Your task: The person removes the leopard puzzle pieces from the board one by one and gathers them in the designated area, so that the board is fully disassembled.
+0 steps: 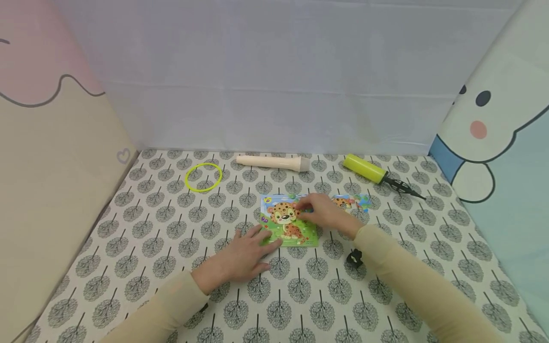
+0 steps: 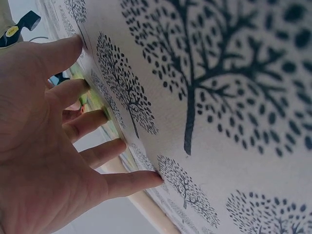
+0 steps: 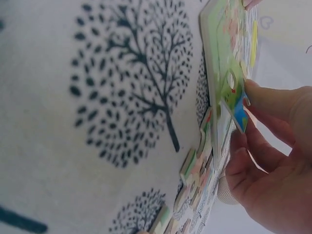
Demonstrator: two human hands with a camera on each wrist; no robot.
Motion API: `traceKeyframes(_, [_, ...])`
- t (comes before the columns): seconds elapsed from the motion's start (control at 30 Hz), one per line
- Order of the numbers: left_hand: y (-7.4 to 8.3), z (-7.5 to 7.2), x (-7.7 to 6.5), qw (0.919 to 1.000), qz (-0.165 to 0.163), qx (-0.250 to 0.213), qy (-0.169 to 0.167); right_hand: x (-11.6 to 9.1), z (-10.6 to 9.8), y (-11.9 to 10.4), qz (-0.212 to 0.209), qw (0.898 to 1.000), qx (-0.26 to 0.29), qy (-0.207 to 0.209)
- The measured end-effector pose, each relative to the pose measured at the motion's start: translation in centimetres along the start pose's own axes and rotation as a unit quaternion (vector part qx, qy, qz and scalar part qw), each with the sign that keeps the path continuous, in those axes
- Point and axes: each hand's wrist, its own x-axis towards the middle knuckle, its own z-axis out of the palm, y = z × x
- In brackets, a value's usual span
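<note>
A leopard jigsaw puzzle [image 1: 283, 216] in a flat rectangular board lies mid-table. My left hand [image 1: 246, 255] rests at its lower left corner with fingers spread, the fingertips touching the board; the left wrist view shows that hand [image 2: 58, 131] with fingers apart. Over the board's upper right part, my right hand [image 1: 323, 212] pinches a puzzle piece [image 3: 237, 113] with blue and green on it, between thumb and fingers. The piece is tilted against the board [image 3: 210, 58] in the right wrist view. Loose puzzle pieces [image 1: 363, 202] lie just right of the board, partly hidden by the right hand.
Behind the board lies a cream tube-shaped thing [image 1: 270, 162] with a wider end. A yellow-green ring [image 1: 203, 177] is at the back left, a yellow-green hand pump [image 1: 366, 169] with a black nozzle at the back right. The tablecloth [image 1: 236, 307] has a tree print.
</note>
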Motion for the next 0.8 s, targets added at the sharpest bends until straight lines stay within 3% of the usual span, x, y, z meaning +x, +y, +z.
traceKeyframes(0.17, [0.0, 0.1, 0.1, 1.0, 0.001, 0.0, -0.001, -0.3, -0.4, 0.6, -0.016, 1.0, 0.021, -0.003])
traceKeyframes(0.47, [-0.1, 0.0, 0.0, 1.0, 0.0, 0.002, -0.002, -0.7, -1.7, 1.0, -0.045, 0.996, 0.054, -0.048])
traceKeyframes(0.8, [-0.1, 0.2, 0.1, 1.0, -0.003, 0.001, -0.006, -1.1, -1.6, 0.8, -0.066, 0.995, 0.058, -0.039])
